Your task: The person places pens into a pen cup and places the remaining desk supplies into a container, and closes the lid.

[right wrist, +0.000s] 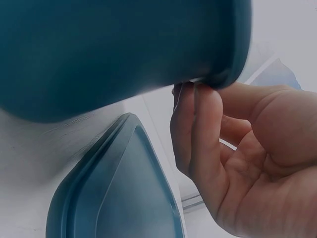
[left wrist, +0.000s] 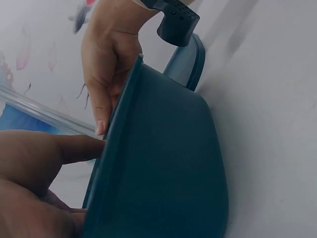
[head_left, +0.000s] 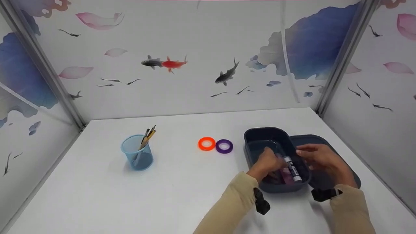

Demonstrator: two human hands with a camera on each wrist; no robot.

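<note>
A dark blue rectangular box (head_left: 282, 188) stands at the right of the table. My left hand (head_left: 268, 161) reaches down into it, slightly blurred; in the left wrist view the box wall (left wrist: 163, 148) hides its fingertips, so what they hold is unclear. With thumb and fingers, my right hand (head_left: 321, 159) pinches the box's right rim, as the right wrist view also shows. Inside the box lie a white-capped glue stick (head_left: 292, 169) and a pinkish, partly covered item (head_left: 286, 177). The matching lid (head_left: 307, 139) lies flat on the table, partly under my right hand.
An orange ring (head_left: 200, 144) and a purple ring (head_left: 224, 151), like tape rolls, lie side by side left of the box. Farther left, a light blue cup (head_left: 141, 159) holds several pencils (head_left: 150, 133). Painted panels (head_left: 195, 97) enclose the table's back and sides.
</note>
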